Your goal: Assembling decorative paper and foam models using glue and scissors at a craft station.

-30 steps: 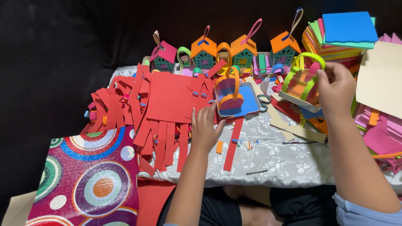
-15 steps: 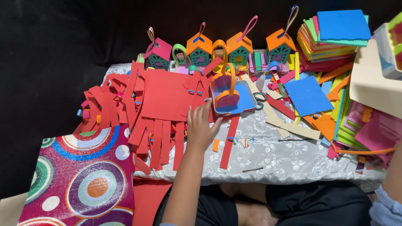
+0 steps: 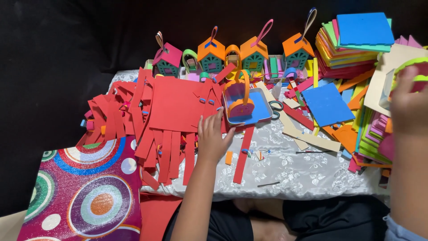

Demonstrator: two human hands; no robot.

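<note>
Left hand (image 3: 213, 136) rests palm down on the tabletop (image 3: 285, 172), fingers spread and holding nothing; we note its fingertips touch the edge of the red foam sheet (image 3: 174, 102) and lie just beside the metal tray (image 3: 249, 107). Right hand (image 3: 408, 105) is blurred and cut by the frame edge; it seems closed around a red foam piece with a lime green rim (image 3: 417, 69), but we cannot tell the grip for certain. The tray holds a blue sheet and a small orange-handled basket (image 3: 240, 100), which hides part of its floor. Red strips (image 3: 167, 154) overhang the tabletop's near edge. Scissors (image 3: 275, 107) lie half buried under cream strips. Behind, foam houses (image 3: 254, 53) stand in a row; a stack of coloured sheets (image 3: 356, 38) sits at far right. A patterned cloth (image 3: 84, 192) covers the lower left corner.
</note>
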